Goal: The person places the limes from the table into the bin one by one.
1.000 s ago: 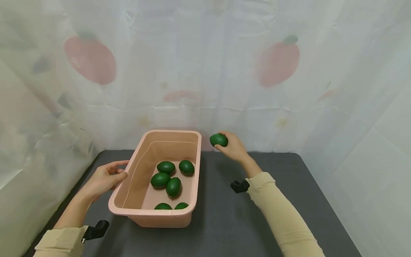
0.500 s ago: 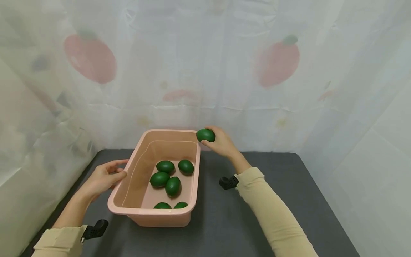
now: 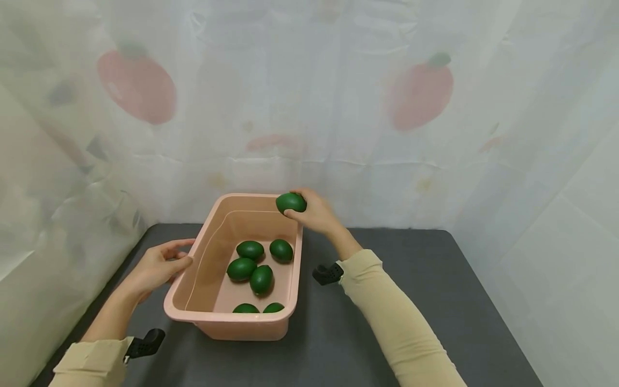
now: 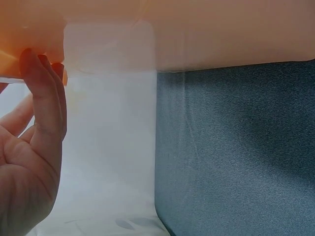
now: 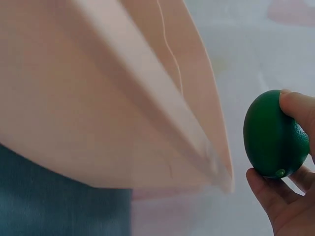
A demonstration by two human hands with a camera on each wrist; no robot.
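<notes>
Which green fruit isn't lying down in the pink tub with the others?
The green fruit held in the right hand, up over the far right corner of the pink tub. The other six lie on the tub's floor.

fruit-print curtain (image 3: 309, 107), dark table (image 3: 411, 279)

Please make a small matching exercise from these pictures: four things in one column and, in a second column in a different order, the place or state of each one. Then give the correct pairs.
Things:
1. right hand
2. left hand
3. pink plastic tub
4. dark grey table

Places or states:
A. rests against the tub's left wall, holding nothing
B. holds six green limes inside
C. grips a green lime above the tub's far right corner
D. lies under the tub and both arms

Pairs: 1-C, 2-A, 3-B, 4-D
</notes>
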